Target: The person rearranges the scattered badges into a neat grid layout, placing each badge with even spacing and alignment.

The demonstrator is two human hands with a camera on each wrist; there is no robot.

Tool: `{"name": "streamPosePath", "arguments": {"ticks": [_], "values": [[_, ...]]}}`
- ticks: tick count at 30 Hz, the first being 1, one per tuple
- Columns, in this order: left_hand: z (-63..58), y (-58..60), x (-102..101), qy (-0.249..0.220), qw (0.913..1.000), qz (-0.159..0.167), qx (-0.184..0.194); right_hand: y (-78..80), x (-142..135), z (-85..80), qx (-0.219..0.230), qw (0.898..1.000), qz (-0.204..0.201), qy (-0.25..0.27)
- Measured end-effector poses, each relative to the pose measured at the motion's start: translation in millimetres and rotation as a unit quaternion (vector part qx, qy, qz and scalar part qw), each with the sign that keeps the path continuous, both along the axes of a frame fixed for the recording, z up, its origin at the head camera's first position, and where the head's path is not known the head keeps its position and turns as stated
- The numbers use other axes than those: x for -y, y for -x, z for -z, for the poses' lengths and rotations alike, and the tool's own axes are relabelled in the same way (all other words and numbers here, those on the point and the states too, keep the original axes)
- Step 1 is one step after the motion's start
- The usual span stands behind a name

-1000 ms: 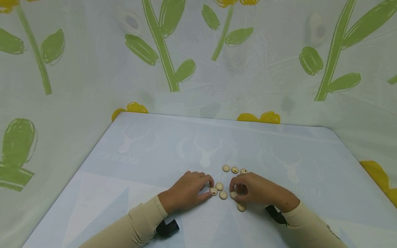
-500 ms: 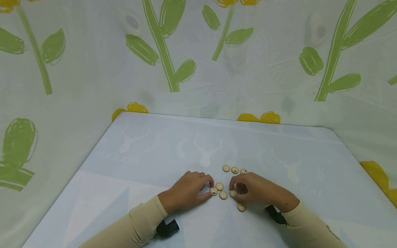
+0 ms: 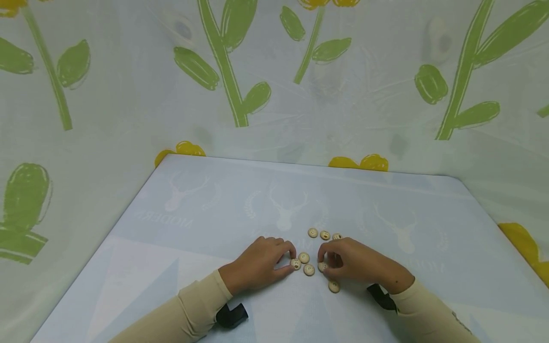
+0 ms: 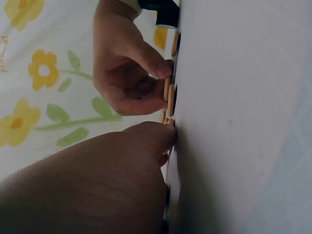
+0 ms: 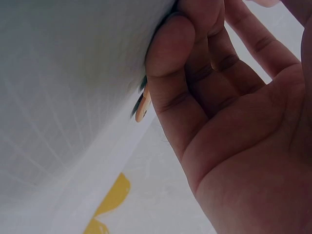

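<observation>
Head view: midway between the side edges of the counter (image 3: 231,190), the left hand (image 3: 259,264) is pinching one disc (image 3: 295,264) and the right hand (image 3: 357,261) a second disc (image 3: 322,267); pushing inward too hard could be knocking the loose disc (image 3: 309,270) between them askew.
</observation>
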State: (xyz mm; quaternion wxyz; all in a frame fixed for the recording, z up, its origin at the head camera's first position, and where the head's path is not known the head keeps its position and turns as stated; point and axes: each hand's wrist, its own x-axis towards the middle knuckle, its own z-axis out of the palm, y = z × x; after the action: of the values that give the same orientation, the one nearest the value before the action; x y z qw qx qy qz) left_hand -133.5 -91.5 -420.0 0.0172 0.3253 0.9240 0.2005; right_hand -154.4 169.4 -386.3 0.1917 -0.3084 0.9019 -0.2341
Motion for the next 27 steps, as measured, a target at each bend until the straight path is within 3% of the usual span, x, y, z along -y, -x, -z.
{"name": "streamPosePath", "arguments": {"ticks": [19, 27], "values": [[4.3, 1.1, 0.8, -0.010, 0.9998, 0.002, -0.016, 1.8, -3.4, -1.3, -0.025, 1.000, 0.007, 0.003], [3.9, 0.5, 0.3, -0.008, 0.9999, -0.001, -0.009, 4.1, -4.8, -2.1, -0.037, 0.999, 0.030, -0.003]]}}
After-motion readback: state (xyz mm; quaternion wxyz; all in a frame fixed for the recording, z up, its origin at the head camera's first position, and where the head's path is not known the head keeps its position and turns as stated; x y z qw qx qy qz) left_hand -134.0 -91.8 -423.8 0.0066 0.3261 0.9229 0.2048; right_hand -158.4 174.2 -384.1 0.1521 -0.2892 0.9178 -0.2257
